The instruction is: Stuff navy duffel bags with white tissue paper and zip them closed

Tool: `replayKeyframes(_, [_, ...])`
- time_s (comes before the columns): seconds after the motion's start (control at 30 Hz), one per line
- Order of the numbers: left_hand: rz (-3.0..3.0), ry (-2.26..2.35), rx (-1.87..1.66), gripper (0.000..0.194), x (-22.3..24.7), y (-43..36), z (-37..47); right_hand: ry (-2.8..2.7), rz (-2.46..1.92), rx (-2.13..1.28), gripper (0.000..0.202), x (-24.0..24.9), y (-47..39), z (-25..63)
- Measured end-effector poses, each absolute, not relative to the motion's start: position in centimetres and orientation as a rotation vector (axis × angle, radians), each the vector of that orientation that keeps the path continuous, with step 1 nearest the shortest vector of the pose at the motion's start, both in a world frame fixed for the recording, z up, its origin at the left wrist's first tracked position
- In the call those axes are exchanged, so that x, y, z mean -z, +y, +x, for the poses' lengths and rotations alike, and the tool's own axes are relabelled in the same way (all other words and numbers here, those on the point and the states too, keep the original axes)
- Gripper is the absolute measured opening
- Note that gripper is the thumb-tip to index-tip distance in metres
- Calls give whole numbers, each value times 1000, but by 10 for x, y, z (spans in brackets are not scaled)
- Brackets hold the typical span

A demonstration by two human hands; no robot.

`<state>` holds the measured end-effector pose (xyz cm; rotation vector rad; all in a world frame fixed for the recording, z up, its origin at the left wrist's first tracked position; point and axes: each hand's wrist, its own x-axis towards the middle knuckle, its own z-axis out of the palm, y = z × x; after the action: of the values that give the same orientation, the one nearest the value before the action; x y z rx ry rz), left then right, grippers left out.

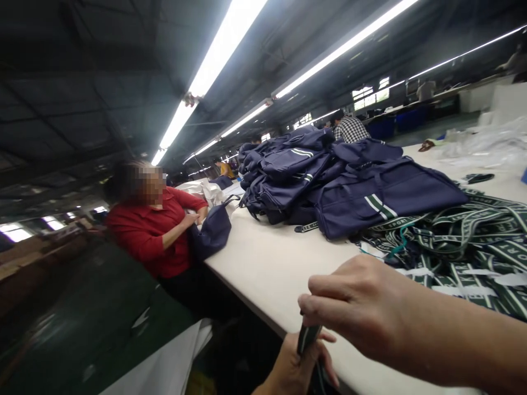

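A dark green webbing strap with pale edge stripes runs between my two hands at the table's near edge. My right hand is closed in a pinch on its upper end. Just below, my left hand is curled around the lower part of the strap, its fingers partly hidden. To the right of my hands lies a tangled heap of green and white lettered straps. Beyond it a navy bag with a striped green and white band lies on the table, against a pile of similar navy bags.
At the left side of the pale table, a person in a red shirt handles a navy bag. Clear plastic bags lie at the far right. A white sheet-like thing is low in front.
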<state>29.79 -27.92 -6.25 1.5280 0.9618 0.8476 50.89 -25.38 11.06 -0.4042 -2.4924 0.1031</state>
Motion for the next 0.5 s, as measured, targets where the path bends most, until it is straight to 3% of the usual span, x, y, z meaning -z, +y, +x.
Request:
replayKeyframes(0.13, [1291, 1169, -1213, 50, 43, -274, 256, -2482, -468, -122, 25, -89, -262, 511])
replayKeyframes(0.23, [1022, 1193, -1572, 56, -5, -265, 230, -2462, -579, -147, 48, -43, -269, 487])
replayKeyframes(0.33, [1016, 1153, -1744, 48, -57, -256, 222, -2429, -781, -235, 61, 8, -271, 453])
replayKeyframes(0.4, [1151, 1118, -1805, 38, -86, -250, 227, -2365, -900, -409, 61, 33, -269, 432])
replayKeyframes(0.5, [1441, 1008, -1783, 24, -117, -239, 241, -2164, -928, -738, 46, 49, -254, 414])
